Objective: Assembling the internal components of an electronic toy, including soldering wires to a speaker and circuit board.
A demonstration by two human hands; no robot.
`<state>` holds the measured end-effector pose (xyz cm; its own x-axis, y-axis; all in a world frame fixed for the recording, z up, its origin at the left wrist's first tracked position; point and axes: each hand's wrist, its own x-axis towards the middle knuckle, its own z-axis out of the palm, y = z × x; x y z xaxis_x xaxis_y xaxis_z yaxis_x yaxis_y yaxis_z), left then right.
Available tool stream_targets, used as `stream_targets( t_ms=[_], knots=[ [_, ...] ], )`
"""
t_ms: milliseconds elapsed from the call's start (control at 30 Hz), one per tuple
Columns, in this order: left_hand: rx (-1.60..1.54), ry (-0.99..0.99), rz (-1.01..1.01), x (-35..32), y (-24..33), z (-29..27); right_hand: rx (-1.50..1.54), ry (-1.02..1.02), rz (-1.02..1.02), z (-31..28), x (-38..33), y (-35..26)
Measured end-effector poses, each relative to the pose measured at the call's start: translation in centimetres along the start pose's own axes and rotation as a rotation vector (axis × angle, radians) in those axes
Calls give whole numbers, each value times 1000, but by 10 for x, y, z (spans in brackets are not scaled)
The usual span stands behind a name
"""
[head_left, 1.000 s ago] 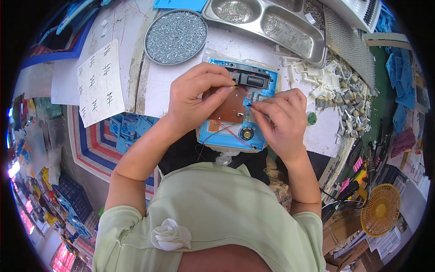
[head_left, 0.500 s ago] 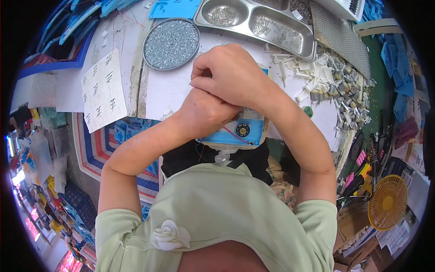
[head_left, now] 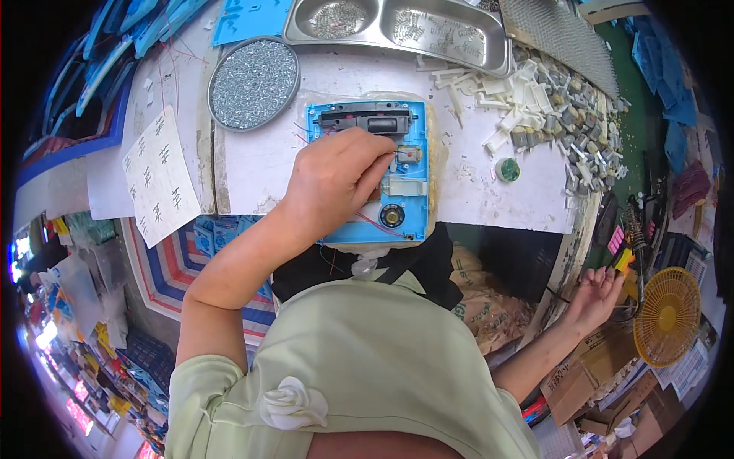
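Pretty bright, even daylight-ish light w/ only soft shadows, bit of glare off the steel tray (head_left: 397, 30) up top, centre's sharp but the fisheye bends everything hard twd the rim, edges go black + the left-side clutter gets smeared and blurry.

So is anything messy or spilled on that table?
Yes. A heap of small white and grey parts lies scattered loose along the table's far right side, outside the metal tray. One small green round piece sits alone. The left hand rests on the blue casing.
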<state>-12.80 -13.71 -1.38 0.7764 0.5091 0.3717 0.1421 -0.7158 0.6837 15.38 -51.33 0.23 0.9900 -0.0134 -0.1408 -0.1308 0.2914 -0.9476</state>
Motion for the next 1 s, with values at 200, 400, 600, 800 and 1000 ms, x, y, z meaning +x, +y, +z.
stream_targets(
  t_ms=[200, 400, 600, 800, 1000],
  knots=[
    [123, -56, 86, 5, 2, 1, -342, 219, -345, 2, 49, -10],
    [174, -78, 109, 6, 6, -1, -338, 255, -647, -31, 31, -27],
    [221, -95, 130, 8, 10, 1, -207, 78, -483, -3, -30, -17],
    [330, -249, 123, 18, 15, -5, -160, -782, -228, 121, -93, 67],
    [360, -306, 125, 22, 18, -7, -246, -1027, -400, 155, -99, 86]
  ],
)
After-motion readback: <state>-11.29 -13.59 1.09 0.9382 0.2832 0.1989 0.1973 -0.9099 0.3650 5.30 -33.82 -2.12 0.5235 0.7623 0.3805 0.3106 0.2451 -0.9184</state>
